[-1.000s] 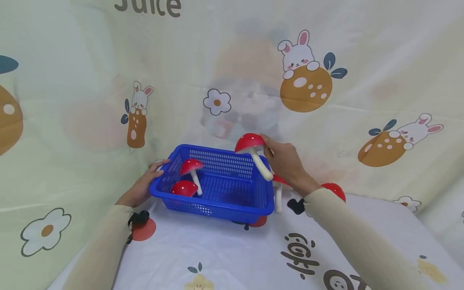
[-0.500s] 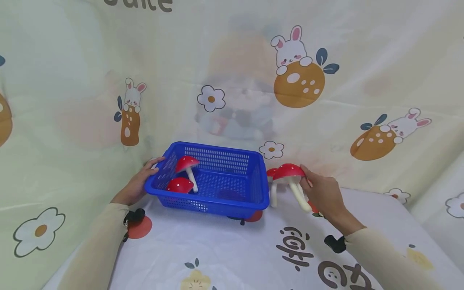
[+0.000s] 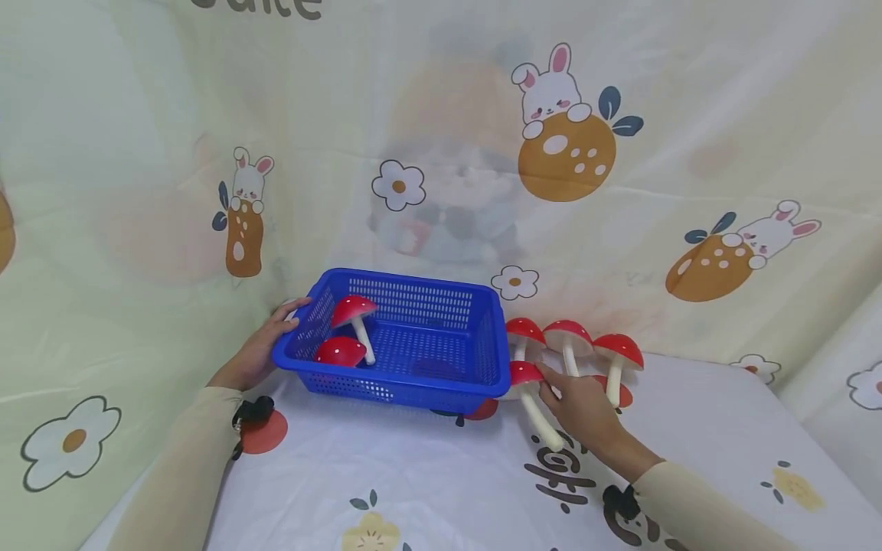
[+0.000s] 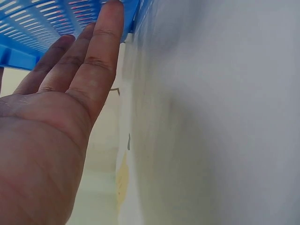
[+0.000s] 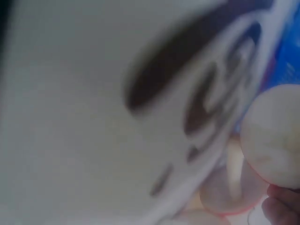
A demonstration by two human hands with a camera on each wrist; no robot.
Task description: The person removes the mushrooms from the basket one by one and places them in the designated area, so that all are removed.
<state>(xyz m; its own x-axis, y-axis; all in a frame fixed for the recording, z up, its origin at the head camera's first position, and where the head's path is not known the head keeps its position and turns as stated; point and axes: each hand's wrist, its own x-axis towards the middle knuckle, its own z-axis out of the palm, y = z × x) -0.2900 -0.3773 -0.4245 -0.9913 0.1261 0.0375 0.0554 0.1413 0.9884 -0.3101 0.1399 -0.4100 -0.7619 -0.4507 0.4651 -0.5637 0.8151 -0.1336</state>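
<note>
My right hand [image 3: 586, 409] pinches the red, white-spotted cap of a toy mushroom [image 3: 534, 405] just right of the blue basket. Its white stem slants down toward the front right. In the right wrist view the pale underside of that mushroom's cap [image 5: 272, 136] faces the camera above the fingertips. The left hand [image 3: 258, 352] rests at the basket's [image 3: 413, 385] left end. Its fingers [image 4: 96, 65] lie nearly straight against the slotted wall in the left wrist view. Inside the basket are two mushrooms, one with its stem showing [image 3: 364, 340] and one mostly cap [image 3: 341, 351].
Three more mushrooms stand along the back cloth right of the basket: a left one [image 3: 526, 330], a middle one [image 3: 568, 337] and a right one [image 3: 618, 350]. A printed cloth [image 3: 324, 474] covers the table, and a patterned curtain [image 3: 331, 115] rises behind.
My right hand has carried the mushroom from over the basket's right end to the right, then back left and lower beside it. The left hand stays at the basket.
</note>
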